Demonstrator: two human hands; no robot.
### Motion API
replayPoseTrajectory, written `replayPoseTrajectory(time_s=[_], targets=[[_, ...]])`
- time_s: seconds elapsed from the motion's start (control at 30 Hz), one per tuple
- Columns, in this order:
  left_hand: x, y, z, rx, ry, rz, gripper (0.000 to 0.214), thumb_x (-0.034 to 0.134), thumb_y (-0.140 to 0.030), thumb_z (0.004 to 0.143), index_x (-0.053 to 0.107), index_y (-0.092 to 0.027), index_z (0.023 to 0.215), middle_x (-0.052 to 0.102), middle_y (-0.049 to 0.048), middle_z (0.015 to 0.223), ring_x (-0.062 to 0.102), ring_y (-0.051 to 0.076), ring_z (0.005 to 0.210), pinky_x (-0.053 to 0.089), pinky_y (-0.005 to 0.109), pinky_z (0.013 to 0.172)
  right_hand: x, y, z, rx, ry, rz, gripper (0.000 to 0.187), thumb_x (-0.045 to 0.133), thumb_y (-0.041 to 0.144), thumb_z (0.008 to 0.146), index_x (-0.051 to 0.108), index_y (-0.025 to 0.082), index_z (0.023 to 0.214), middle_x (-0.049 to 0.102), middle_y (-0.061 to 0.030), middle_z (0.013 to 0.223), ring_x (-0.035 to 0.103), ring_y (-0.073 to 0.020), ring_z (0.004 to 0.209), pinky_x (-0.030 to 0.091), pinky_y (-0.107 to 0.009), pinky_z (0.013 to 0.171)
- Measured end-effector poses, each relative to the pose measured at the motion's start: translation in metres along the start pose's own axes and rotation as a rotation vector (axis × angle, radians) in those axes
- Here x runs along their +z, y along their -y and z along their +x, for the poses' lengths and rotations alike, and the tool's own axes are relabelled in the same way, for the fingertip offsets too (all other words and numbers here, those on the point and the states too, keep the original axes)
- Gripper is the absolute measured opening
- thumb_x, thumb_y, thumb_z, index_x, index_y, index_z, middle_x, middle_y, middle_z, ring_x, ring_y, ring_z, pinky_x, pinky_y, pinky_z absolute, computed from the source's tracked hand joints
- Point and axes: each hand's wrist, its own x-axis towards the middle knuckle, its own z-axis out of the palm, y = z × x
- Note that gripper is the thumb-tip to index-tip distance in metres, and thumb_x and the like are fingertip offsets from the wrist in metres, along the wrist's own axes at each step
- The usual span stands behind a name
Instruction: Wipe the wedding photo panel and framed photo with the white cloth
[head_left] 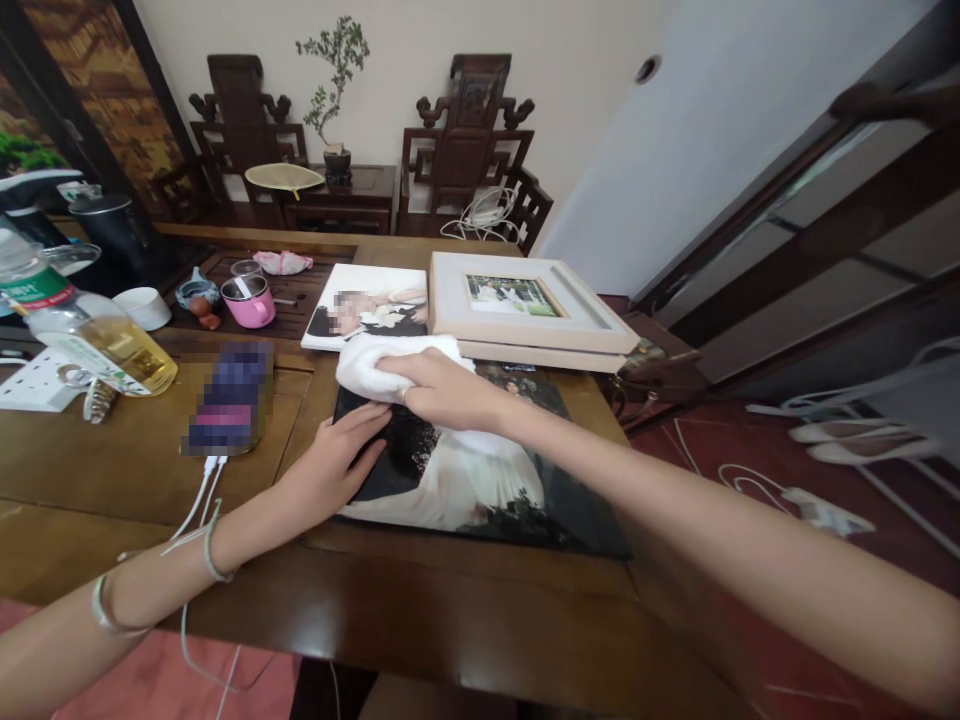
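Observation:
A large glossy photo print (480,480) lies flat on the wooden table (135,450). My left hand (341,455) rests open and flat on the print's left edge, fingers stretched out. My right hand (442,385) presses a white cloth (375,362) onto the upper part of the print, fingers closed over it. Behind the cloth lie a second photo print (367,305) and a pale framed picture (525,310) stacked on another frame.
A phone (229,395) with white cables lies left of the print. Further left are a tipped bottle of yellow liquid (97,345), a pink mug (250,302), a white bowl (144,307) and a tea tray. Carved chairs and a bonsai stand behind; shoes lie on the floor at right.

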Motion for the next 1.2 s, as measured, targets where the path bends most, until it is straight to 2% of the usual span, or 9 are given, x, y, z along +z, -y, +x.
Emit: replayPoseTrajectory(time_s=[0.1, 0.33, 0.43, 0.57, 0.7, 0.8, 0.9, 1.03, 1.2], targets=[[-0.001, 0.0, 0.0, -0.001, 0.013, -0.016, 0.036, 0.044, -0.019, 0.095, 0.053, -0.014, 0.129, 0.054, 0.0131, 0.135, 0.048, 0.025, 0.128, 0.043, 0.046, 0.103, -0.006, -0.006, -0.021, 0.018, -0.001, -0.024, 0.021, 0.038, 0.008, 0.066, 0.053, 0.02, 0.076, 0.064, -0.0023, 0.08, 0.054, -0.019, 0.075, 0.04, -0.029, 0.068], [-0.001, -0.002, -0.002, -0.048, 0.047, -0.024, 0.038, 0.043, -0.019, 0.095, 0.049, -0.017, 0.132, 0.047, 0.0103, 0.142, 0.04, 0.022, 0.134, 0.037, 0.047, 0.107, -0.029, -0.046, -0.119, 0.2, -0.09, -0.184, 0.021, 0.039, 0.013, 0.067, 0.055, 0.024, 0.073, 0.06, -0.0017, 0.068, 0.059, -0.023, 0.07, 0.047, -0.034, 0.066], [-0.001, -0.002, -0.001, -0.054, 0.037, -0.017, 0.037, 0.043, -0.02, 0.095, 0.049, -0.017, 0.132, 0.048, 0.0101, 0.142, 0.041, 0.022, 0.134, 0.037, 0.047, 0.107, -0.022, -0.056, -0.151, 0.25, -0.118, -0.237, 0.024, 0.04, 0.012, 0.065, 0.057, 0.024, 0.077, 0.069, -0.0057, 0.088, 0.064, -0.0287, 0.087, 0.049, -0.045, 0.082], [-0.001, -0.002, -0.001, -0.048, 0.04, -0.017, 0.038, 0.042, -0.021, 0.095, 0.049, -0.016, 0.133, 0.048, 0.0105, 0.142, 0.04, 0.022, 0.134, 0.036, 0.046, 0.108, 0.006, -0.034, -0.186, 0.227, -0.113, -0.289, 0.026, 0.043, 0.009, 0.063, 0.061, 0.021, 0.076, 0.043, -0.0062, 0.146, 0.032, -0.0371, 0.135, 0.037, -0.058, 0.102], [-0.002, -0.003, 0.0, -0.048, 0.043, -0.033, 0.038, 0.042, -0.022, 0.096, 0.049, -0.016, 0.133, 0.048, 0.011, 0.141, 0.04, 0.023, 0.134, 0.036, 0.047, 0.108, 0.025, 0.01, -0.21, 0.174, -0.009, -0.126, 0.03, 0.045, 0.009, 0.067, 0.067, 0.028, 0.078, 0.051, 0.0039, 0.139, 0.031, -0.0279, 0.136, 0.03, -0.052, 0.111], [-0.002, -0.002, 0.0, -0.042, 0.04, -0.044, 0.039, 0.042, -0.022, 0.096, 0.049, -0.016, 0.133, 0.048, 0.0113, 0.141, 0.04, 0.023, 0.134, 0.036, 0.048, 0.108, 0.023, 0.03, -0.218, 0.106, 0.098, -0.033, 0.03, 0.049, 0.01, 0.067, 0.068, 0.031, 0.077, 0.057, 0.0059, 0.131, 0.037, -0.0268, 0.132, 0.031, -0.048, 0.112], [-0.001, -0.001, -0.001, -0.031, 0.025, -0.045, 0.039, 0.042, -0.023, 0.095, 0.049, -0.018, 0.133, 0.048, 0.0104, 0.141, 0.04, 0.023, 0.134, 0.036, 0.048, 0.108, 0.014, 0.026, -0.215, 0.068, 0.088, -0.061, 0.034, 0.047, 0.007, 0.065, 0.067, 0.029, 0.083, 0.052, 0.0031, 0.137, 0.036, -0.0267, 0.133, 0.03, -0.049, 0.112], [-0.001, -0.001, -0.001, -0.031, 0.015, -0.035, 0.038, 0.043, -0.022, 0.095, 0.05, -0.017, 0.132, 0.049, 0.0105, 0.14, 0.042, 0.024, 0.133, 0.037, 0.047, 0.108, -0.002, -0.013, -0.19, 0.148, -0.005, -0.169, 0.036, 0.042, 0.005, 0.064, 0.064, 0.024, 0.086, 0.039, -0.0029, 0.146, 0.026, -0.029, 0.137, 0.032, -0.056, 0.108], [-0.001, -0.002, 0.0, -0.024, 0.02, -0.037, 0.037, 0.042, -0.021, 0.095, 0.051, -0.017, 0.131, 0.049, 0.0112, 0.14, 0.042, 0.024, 0.133, 0.037, 0.047, 0.108, -0.018, -0.064, -0.153, 0.179, -0.057, -0.279, 0.033, 0.039, 0.004, 0.064, 0.058, 0.021, 0.085, 0.042, -0.0097, 0.145, 0.035, -0.0312, 0.133, 0.03, -0.056, 0.109]])
